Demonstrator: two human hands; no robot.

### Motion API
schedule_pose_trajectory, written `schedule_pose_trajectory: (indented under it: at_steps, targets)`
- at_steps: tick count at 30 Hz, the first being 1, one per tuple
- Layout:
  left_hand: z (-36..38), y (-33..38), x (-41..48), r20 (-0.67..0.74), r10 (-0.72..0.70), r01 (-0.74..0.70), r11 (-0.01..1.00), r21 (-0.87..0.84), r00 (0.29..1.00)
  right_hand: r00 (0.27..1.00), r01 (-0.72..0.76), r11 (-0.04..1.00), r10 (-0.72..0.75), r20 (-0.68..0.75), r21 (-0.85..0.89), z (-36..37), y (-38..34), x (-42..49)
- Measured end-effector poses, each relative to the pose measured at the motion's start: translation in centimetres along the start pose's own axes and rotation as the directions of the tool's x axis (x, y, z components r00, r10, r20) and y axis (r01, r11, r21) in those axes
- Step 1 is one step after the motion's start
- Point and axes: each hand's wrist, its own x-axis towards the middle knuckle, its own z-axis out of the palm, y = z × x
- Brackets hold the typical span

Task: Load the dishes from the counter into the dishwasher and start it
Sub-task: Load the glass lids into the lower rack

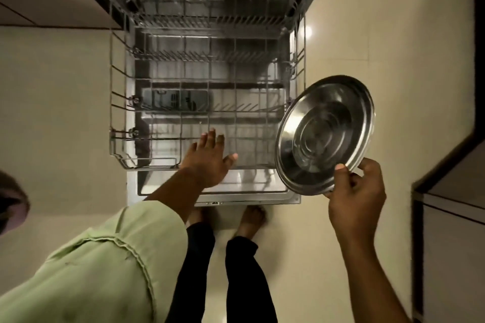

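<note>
Plainly, from the head view, we hold the steel plate [325, 134] tilted on edge over the near right corner of the lower rack [115, 86], likely to slot it between tines; our right hand [354, 191] pinches its near rim, thumb on the inner face, fingers curled behind; our left hand [210, 162], fingers spread straight, reaches over the rack's near edge, perhaps to steady it.

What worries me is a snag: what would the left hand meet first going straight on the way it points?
Probably the wires of the rack. The left hand reaches over its front edge, fingers spread toward the bare grid; no dish lies ahead. Height above the wires is unclear.
</note>
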Motion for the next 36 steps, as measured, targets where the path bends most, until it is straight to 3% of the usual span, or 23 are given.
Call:
schedule_pose_trajectory:
  at_steps: [11,17,30,36]
  targets:
    - [3.2,1.2,7.0,0.216,-0.063,0.073,0.997,-0.038,0.974,0.988,0.13,0.97,-0.144,-0.057,-0.206,1.8,0.0,2.3]
    - [3.8,1.5,6.2,0.051,-0.064,0.066,0.997,-0.039,0.997,0.974,0.198,0.948,-0.219,-0.059,-0.25,1.8,-1.4,3.3]
    - [2.9,1.4,7.1,0.178,-0.082,0.078,0.997,0.029,0.981,0.973,0.219,0.941,-0.23,-0.012,-0.259,1.3,-1.7,4.5]
    - [3.2,1.4,7.1,0.168,-0.068,0.064,0.998,0.025,0.983,0.972,0.229,0.924,-0.235,0.018,-0.307,2.5,-1.6,4.7]
